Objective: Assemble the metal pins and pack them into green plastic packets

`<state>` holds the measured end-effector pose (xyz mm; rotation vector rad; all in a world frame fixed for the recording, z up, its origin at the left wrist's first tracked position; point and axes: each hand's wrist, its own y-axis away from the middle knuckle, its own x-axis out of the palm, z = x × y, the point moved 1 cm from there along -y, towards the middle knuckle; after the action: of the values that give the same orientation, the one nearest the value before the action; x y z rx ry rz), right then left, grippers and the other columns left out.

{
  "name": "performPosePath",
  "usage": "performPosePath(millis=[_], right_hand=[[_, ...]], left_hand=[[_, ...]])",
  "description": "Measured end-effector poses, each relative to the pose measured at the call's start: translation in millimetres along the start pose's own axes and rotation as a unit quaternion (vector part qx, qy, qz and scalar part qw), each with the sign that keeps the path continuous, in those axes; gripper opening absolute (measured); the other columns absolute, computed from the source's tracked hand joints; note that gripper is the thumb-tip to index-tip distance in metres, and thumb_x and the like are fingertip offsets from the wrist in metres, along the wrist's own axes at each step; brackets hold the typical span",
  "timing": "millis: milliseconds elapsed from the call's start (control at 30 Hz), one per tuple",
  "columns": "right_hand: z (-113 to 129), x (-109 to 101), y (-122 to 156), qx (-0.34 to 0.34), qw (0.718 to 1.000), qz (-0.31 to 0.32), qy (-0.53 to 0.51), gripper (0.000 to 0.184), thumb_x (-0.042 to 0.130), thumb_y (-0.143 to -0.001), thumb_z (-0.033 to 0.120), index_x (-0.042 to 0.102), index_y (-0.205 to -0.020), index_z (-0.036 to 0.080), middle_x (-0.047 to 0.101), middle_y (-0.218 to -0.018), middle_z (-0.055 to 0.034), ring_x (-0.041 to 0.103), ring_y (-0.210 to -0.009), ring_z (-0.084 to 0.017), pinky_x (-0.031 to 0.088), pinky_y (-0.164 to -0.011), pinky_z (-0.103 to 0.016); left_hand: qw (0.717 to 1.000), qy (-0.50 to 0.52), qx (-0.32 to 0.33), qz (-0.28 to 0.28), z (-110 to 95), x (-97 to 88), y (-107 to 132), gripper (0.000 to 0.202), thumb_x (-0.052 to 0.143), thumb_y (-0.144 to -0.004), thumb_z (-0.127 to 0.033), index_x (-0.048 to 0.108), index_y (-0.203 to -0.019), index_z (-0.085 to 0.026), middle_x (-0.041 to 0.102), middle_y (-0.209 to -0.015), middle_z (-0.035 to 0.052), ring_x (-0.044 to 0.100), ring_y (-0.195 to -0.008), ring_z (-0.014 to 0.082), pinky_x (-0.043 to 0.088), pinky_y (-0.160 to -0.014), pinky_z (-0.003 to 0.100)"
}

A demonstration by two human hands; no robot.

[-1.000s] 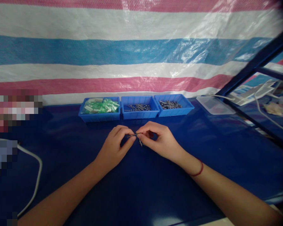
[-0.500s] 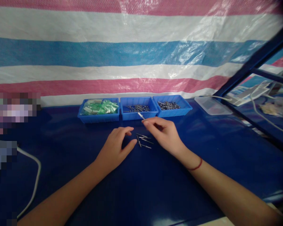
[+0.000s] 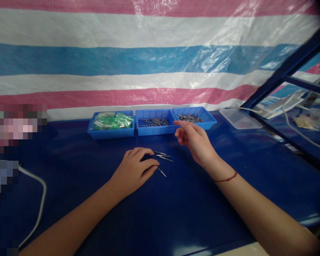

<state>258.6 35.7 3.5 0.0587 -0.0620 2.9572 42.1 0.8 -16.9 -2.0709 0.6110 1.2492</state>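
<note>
My left hand (image 3: 134, 170) rests on the blue table, fingers curled loosely and apart, nothing in it. Its fingertips lie beside a few loose metal pins (image 3: 162, 156) on the table; one more pin (image 3: 162, 172) lies just right of its thumb. My right hand (image 3: 196, 142) hovers above the table in front of the bins, fingers spread, empty, close to the right blue bin (image 3: 208, 122) of short metal parts. The middle blue bin (image 3: 154, 128) holds thin metal pins. The left blue bin (image 3: 110, 132) holds green and clear small bags.
A striped tarp hangs behind the bins. A clear plastic tray (image 3: 240, 119) lies at the right of the bins, by a dark blue frame bar (image 3: 282, 73). A white cable (image 3: 41, 199) curves across the table at the left. Cables lie beyond the frame at right.
One second ago both hands pinched a pin together. Then my right hand carried a pin toward the middle bin; now it is empty and further right. My left hand lowered onto the table.
</note>
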Motion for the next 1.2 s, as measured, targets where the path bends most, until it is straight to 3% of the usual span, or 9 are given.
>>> performPosePath(millis=[233,433,533,700,867,1033,1200], right_hand=[[0.5,7.3,10.2,-0.106,0.975,0.099,0.166,0.026,0.054,-0.086,0.038,0.067,-0.079,0.016,0.063,-0.069,-0.0017,0.054,-0.058,-0.011,0.043,-0.054,-0.025],[0.8,21.3,29.2,-0.242,0.898,0.232,0.285,0.016,0.064,-0.079,0.02,0.069,-0.094,0.02,0.07,-0.09,-0.004,0.062,-0.079,-0.016,0.048,-0.073,-0.03],[2.2,27.2,37.1,-0.278,0.878,0.253,0.296,0.012,0.064,-0.08,0.016,0.069,-0.089,0.022,0.07,-0.09,-0.0042,0.063,-0.087,-0.018,0.048,-0.08,-0.032],[6.5,28.6,39.2,-0.27,0.893,0.24,0.267,0.008,0.062,-0.081,0.016,0.069,-0.083,0.022,0.069,-0.085,-0.0039,0.063,-0.082,-0.017,0.049,-0.078,-0.031],[12.0,27.6,39.6,-0.27,0.909,0.22,0.23,0.008,0.062,-0.082,0.017,0.068,-0.081,0.021,0.068,-0.083,-0.0038,0.062,-0.079,-0.015,0.049,-0.073,-0.029],[13.6,26.8,41.5,-0.215,0.951,0.145,0.171,0.004,0.064,-0.082,0.022,0.064,-0.079,0.019,0.065,-0.078,-0.0025,0.058,-0.067,-0.013,0.045,-0.06,-0.027],[9.7,27.7,42.7,-0.171,0.965,0.15,0.128,0.01,0.064,-0.082,0.027,0.063,-0.078,0.018,0.063,-0.076,-0.0024,0.057,-0.068,-0.014,0.045,-0.062,-0.028]], left_hand=[[0.999,0.004,-0.022,-0.044,1.0,-2.0,-0.6,0.018,0.05,-0.093,-0.029,0.068,-0.097,-0.024,0.061,-0.094,0.0047,0.055,-0.089,0.0198,0.041,-0.08,0.036],[0.982,0.125,-0.066,-0.124,0.5,-8.5,-0.8,0.013,0.048,-0.094,-0.027,0.058,-0.09,-0.02,0.064,-0.089,0.0027,0.06,-0.085,0.0158,0.047,-0.079,0.029],[0.975,0.153,-0.083,-0.138,0.2,-9.3,0.2,0.013,0.048,-0.094,-0.028,0.058,-0.091,-0.02,0.066,-0.088,0.0019,0.063,-0.083,0.015,0.049,-0.077,0.027],[0.953,0.209,-0.134,-0.171,3.4,-5.2,3.2,0.013,0.051,-0.093,-0.03,0.059,-0.097,-0.022,0.069,-0.092,0.0017,0.066,-0.083,0.015,0.052,-0.08,0.028],[0.939,0.259,-0.134,-0.185,4.7,-4.6,4.2,0.013,0.05,-0.093,-0.029,0.058,-0.101,-0.022,0.068,-0.093,0.0019,0.067,-0.08,0.014,0.052,-0.078,0.028],[0.96,0.213,-0.108,-0.149,1.7,-9.0,2.3,0.012,0.047,-0.094,-0.027,0.057,-0.095,-0.02,0.063,-0.083,0.0012,0.062,-0.078,0.0136,0.048,-0.074,0.027],[0.972,0.204,-0.054,-0.102,-1.7,-8.7,0.2,0.011,0.046,-0.094,-0.022,0.057,-0.094,-0.018,0.062,-0.09,0.0031,0.06,-0.082,0.0134,0.046,-0.076,0.027]])
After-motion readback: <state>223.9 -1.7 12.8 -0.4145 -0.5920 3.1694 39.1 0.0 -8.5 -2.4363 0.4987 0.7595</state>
